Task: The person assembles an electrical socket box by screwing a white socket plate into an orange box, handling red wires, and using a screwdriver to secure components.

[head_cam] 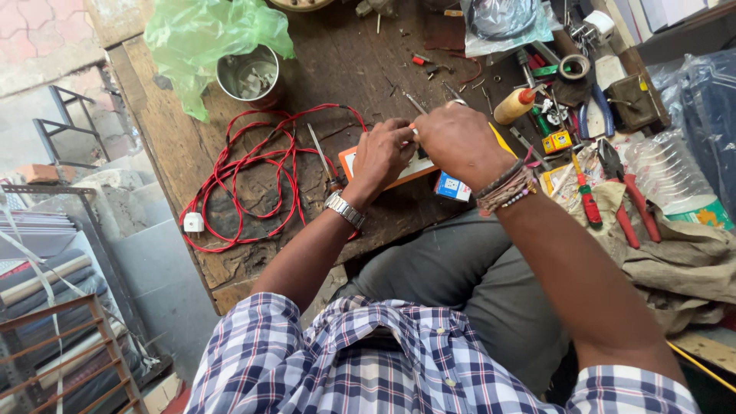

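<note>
While my left hand [383, 153] and right hand [460, 142] pinch a small part together over the orange-and-white box [360, 162] at frame centre, I log: red cable [245, 180] coiled left on bench [345, 61], loose; fitting unfinished, I judge.

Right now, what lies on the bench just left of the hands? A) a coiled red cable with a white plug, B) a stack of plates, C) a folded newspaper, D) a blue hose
A: the red cable lies looped on the wooden bench, its white plug at the near edge, left of the left hand and right hand.
</note>
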